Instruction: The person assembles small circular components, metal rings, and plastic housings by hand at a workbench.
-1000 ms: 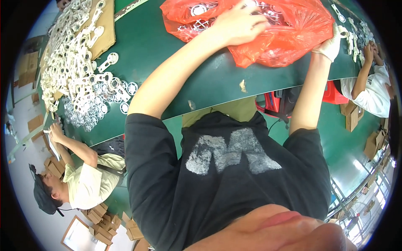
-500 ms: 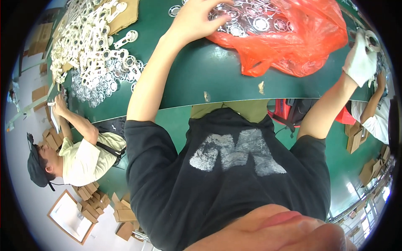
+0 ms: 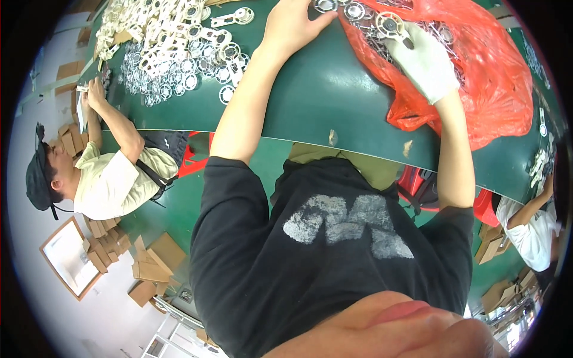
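My right hand (image 3: 421, 62), in a white glove, grips an off-white plastic piece with a round ringed head (image 3: 391, 25), above the open mouth of a red plastic bag (image 3: 495, 89). Grey and clear spoked plastic rings (image 3: 355, 11) fill the bag's mouth. At the top edge my bare left hand (image 3: 292, 27) has its thumb and fingers around one spoked ring (image 3: 325, 5); its fingertips are partly cut off by the picture's edge.
Left on the green table (image 3: 310, 101) lies a heap of off-white ring-headed pieces (image 3: 161, 24), with spoked rings (image 3: 170, 74) along its near side. A co-worker (image 3: 113, 173) is at the left, another (image 3: 528, 227) at the right. Cardboard boxes (image 3: 158, 256) stand on the floor.
My right hand has come in from the far right to the bag, still holding the off-white piece. My left hand has drawn back from the bag's contents; the whole view has shifted.
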### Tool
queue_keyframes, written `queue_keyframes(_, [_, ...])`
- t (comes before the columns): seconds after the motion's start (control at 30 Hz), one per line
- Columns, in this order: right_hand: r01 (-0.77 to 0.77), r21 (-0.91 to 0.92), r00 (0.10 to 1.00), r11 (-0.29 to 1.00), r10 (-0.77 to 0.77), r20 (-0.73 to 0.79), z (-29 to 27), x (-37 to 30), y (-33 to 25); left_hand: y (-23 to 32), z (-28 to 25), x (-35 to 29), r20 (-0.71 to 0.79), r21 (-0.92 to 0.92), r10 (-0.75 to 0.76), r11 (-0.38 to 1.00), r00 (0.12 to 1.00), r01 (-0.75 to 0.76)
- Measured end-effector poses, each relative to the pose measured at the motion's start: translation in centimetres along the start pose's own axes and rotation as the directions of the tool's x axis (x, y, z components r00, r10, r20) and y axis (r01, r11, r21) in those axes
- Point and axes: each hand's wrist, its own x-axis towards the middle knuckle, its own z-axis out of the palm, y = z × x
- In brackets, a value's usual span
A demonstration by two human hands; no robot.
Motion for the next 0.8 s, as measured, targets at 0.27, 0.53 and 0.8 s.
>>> queue_keyframes(0.27, [-0.019,-0.047,1.0,0.999,0.02,0.01,0.4,-1.7,-0.8,4.6,0.8,0.0,-0.034,-0.102,0.581,0.807,0.813,-0.581])
queue_keyframes(0.53, [0.064,-0.014,0.997,0.998,-0.064,0.048,0.9,-2.0,-0.3,5.4,1.1,-1.1,-0.002,-0.141,0.477,0.87,0.879,-0.473])
queue_keyframes(0.8, [0.075,0.031,0.996,0.997,-0.077,0.055,0.5,-2.4,-0.9,2.7,3.2,-0.1,-0.163,-0.314,0.628,0.698,0.761,-0.644])
